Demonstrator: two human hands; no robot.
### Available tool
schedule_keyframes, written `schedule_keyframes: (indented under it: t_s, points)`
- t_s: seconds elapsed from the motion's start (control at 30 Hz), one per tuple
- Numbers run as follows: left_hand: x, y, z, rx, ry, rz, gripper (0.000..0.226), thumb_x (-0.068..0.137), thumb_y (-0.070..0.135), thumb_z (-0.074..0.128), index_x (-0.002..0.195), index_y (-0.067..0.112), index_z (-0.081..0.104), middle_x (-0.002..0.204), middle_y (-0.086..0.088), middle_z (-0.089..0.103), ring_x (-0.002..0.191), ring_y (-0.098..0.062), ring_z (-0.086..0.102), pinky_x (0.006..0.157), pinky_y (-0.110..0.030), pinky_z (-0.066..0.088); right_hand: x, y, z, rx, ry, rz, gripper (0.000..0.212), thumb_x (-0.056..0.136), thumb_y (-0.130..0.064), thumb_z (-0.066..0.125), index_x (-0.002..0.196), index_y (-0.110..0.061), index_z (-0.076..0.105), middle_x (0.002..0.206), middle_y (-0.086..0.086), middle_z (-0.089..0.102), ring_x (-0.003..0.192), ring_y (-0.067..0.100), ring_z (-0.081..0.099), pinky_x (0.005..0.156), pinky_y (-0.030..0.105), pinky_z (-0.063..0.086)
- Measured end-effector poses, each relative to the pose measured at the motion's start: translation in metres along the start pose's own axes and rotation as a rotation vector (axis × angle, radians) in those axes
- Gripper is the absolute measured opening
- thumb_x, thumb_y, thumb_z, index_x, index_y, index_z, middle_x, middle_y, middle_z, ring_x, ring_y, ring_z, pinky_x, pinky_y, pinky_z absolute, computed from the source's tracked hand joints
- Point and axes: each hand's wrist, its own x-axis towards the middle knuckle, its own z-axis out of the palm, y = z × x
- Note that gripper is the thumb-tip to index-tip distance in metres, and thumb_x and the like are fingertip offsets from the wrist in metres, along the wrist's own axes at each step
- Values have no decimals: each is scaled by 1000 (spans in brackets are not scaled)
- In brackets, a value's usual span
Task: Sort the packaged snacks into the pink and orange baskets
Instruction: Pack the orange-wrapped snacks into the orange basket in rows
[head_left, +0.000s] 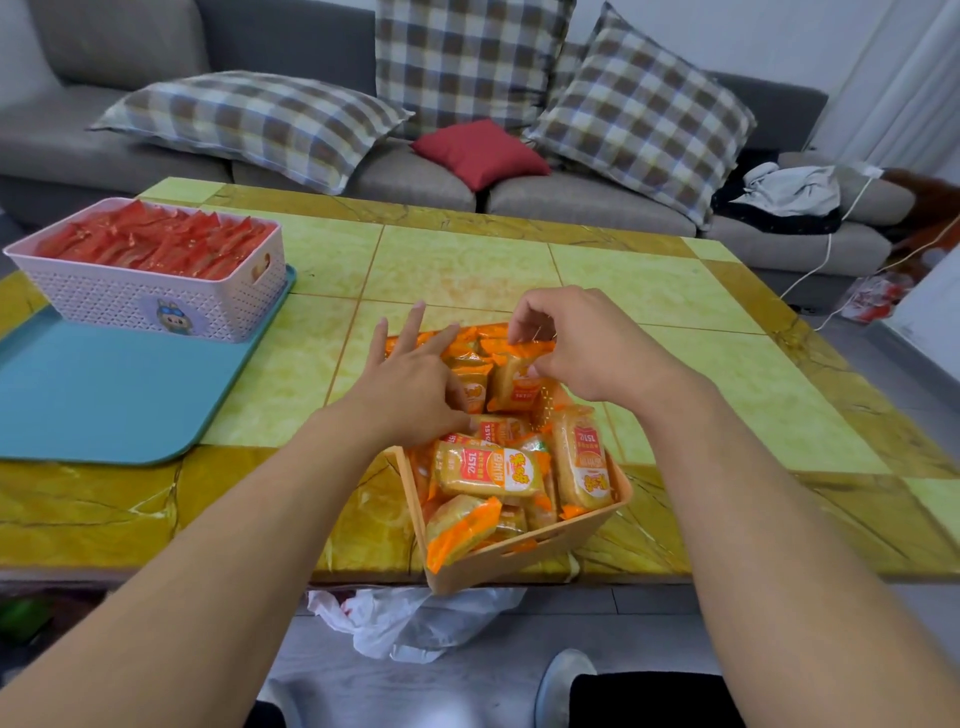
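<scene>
- Two baskets are already loaded, so by my reading the sorting is near its end: red packets fill the pink basket (156, 299) at upper left, on a teal tray (93, 395).
- Orange snack packets (491, 475) heap the orange basket (524, 558) at lower centre, which overhangs the desk (457, 265) edge.
- The left hand (410, 387) lies on the heap, fingers spread straight; the right hand (576, 345) pinches a packet's crinkled edge.
- Next move, likely: tuck the packets level and slide the basket inward.
- Wrappers look glossy and slippery; the baskets are rigid plastic, the pink one lattice-walled.
</scene>
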Motion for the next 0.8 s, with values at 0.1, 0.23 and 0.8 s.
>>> schedule_keyframes:
  t_s: [0.1, 0.23, 0.8]
  points:
    - [2, 1, 0, -42, 33, -3, 15, 77, 54, 77, 85, 41, 76, 168, 11, 7, 153, -22, -23, 121, -55, -14, 2, 1, 0, -8, 2, 1, 43, 75, -2, 86, 86, -36, 63, 99, -12, 67, 94, 10, 65, 81, 33, 56]
    - [1, -5, -5, -212, 70, 40, 12, 76, 46, 82, 77, 37, 75, 166, 15, 16, 154, -17, -17, 123, -50, -12, 3, 6, -7, -8, 15, 18, 37, 74, -4, 87, 88, -32, 68, 93, -14, 68, 91, 8, 66, 72, 24, 51]
    - [-20, -27, -24, -1236, 403, -136, 12, 91, 25, 73, 82, 17, 73, 119, 10, 71, 105, 0, 67, 85, -25, 49, 18, 19, 30, -245, -136, 49, 36, 72, -7, 84, 74, -38, 65, 95, -9, 67, 87, 15, 63, 65, 27, 46]
